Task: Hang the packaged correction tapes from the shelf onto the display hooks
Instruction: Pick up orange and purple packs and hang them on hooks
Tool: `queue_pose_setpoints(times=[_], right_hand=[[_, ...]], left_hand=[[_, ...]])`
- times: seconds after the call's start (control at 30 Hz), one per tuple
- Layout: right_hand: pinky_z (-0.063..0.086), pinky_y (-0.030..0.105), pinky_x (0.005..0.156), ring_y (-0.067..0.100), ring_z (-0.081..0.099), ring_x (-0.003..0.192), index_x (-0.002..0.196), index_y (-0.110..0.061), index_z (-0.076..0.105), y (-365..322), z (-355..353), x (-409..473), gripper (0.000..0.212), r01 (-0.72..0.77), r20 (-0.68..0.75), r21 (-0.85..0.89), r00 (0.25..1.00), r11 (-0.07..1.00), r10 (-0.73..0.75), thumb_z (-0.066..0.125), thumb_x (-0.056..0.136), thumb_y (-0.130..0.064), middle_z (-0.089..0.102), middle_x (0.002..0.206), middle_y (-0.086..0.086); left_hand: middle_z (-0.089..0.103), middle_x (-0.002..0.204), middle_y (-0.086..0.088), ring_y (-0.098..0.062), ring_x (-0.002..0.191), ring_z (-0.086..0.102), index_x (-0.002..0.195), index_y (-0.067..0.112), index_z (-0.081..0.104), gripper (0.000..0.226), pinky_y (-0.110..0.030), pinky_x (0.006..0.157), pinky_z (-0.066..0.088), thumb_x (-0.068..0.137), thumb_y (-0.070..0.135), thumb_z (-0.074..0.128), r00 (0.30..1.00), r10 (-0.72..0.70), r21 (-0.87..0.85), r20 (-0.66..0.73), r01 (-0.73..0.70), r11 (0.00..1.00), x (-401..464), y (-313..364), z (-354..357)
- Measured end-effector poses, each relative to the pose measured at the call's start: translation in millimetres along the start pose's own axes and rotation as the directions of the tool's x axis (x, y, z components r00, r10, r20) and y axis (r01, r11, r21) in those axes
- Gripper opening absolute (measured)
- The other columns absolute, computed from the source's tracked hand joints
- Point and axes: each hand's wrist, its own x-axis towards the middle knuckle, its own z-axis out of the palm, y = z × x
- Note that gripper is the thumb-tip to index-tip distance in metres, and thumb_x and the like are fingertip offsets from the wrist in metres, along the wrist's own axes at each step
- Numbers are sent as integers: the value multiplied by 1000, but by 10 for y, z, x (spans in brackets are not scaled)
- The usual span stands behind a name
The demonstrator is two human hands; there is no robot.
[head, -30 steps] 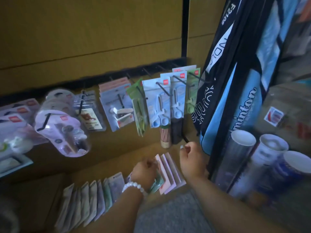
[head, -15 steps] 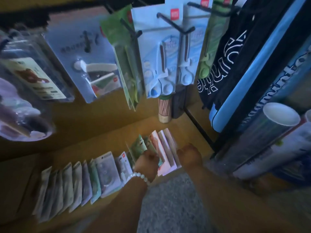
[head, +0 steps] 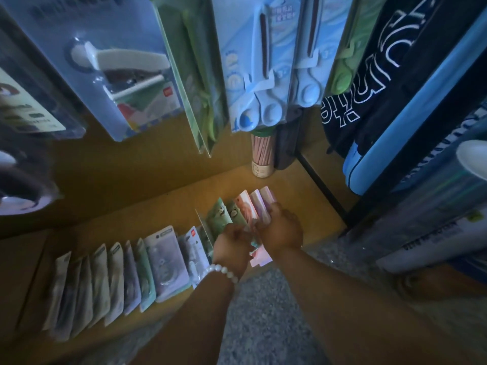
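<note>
The wooden shelf (head: 303, 196) runs across the middle of the frame, dim and yellow-brown, with grey floor (head: 263, 325) below it at the bottom centre. To the right stands a dark and blue bag with white lettering (head: 390, 83), filling the upper right. Across the top hang carded goods: a stapler pack (head: 116, 67) at upper left and packaged blue scissors (head: 266, 75) at top centre, with green packs on either side of them. Beneath the scissors a tub of pencils (head: 263, 156) stands on the shelf.

The packaged correction tapes (head: 163, 262) lie in an overlapping row along the shelf from lower left toward the centre, ending in a green and pink bunch (head: 237, 209) just above my hands.

My left hand (head: 232, 248), a pearl bracelet (head: 221, 271) on its wrist, has its grip curled on the green packs at the bunch's near edge. My right hand (head: 282, 230) is just beside it, touching it, grip closed round the pink packs at the right end.
</note>
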Motion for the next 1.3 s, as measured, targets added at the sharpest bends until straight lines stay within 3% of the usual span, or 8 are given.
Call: queue_pose_setpoints(times=[0.3,0.43,0.53,0.6,0.73,0.93,1.07,1.3], right_hand=[[42,35,93,28,46,115,102,-11,69,-64,31,145,28,-37,-27,-68,999,997,35,54,91,-31,57,116,11],[47,35,85,31,60,102,104,-8,63,-95,-335,101,24,-71,-113,133,990,988,87,47,94,-24,66,106,12],[54,37,77,27,64,87,94,-9,62,-104,-600,76,20,-79,-95,452,986,888,136,51,95,-26,67,90,8],[47,29,67,21,59,76,85,-9,59,-160,-667,45,17,-57,-53,628,992,776,116,59,91,-25,63,79,6],[39,26,62,14,48,63,73,-9,56,-325,-597,-90,21,-62,77,729,997,681,7,64,88,-21,57,68,6],[50,36,75,30,66,89,89,-11,65,-189,-345,35,24,-151,149,615,986,774,74,53,92,-31,70,92,10],[48,32,81,30,63,102,110,-7,62,36,-254,87,32,-147,78,82,987,986,140,44,96,-29,68,110,12],[50,34,90,28,60,111,116,-7,59,28,-59,58,30,-110,116,-117,986,987,123,48,97,-27,64,120,11]], left_hand=[[66,75,-5,-29,76,65,85,19,60,18,-38,68,58,98,13,49,1000,-5,-22,-23,5,1000,33,-11,-46],[66,70,-6,-32,75,65,84,21,60,18,-55,81,59,98,14,51,998,6,-40,-60,-8,999,52,17,-69],[66,78,-7,-36,84,67,95,20,60,5,-43,80,59,96,19,56,991,44,-56,-127,-51,997,15,144,-73],[68,90,-6,-28,85,68,108,16,59,26,-32,75,55,90,34,64,990,26,-97,-139,-40,995,-27,253,-77],[78,96,-7,-33,92,74,98,19,69,51,-54,88,59,70,62,74,993,-117,-387,-32,95,917,-16,267,-116],[71,111,-5,-32,101,67,116,19,62,44,-54,91,56,84,48,72,982,-183,-392,-49,150,908,18,161,-258],[69,116,-6,-36,107,64,118,21,59,45,-60,93,53,84,48,72,972,-233,-419,-38,196,886,41,105,-321],[67,119,-2,-30,106,63,119,23,57,43,-58,96,53,86,49,68,977,-206,-365,-61,170,915,18,9,-341]])
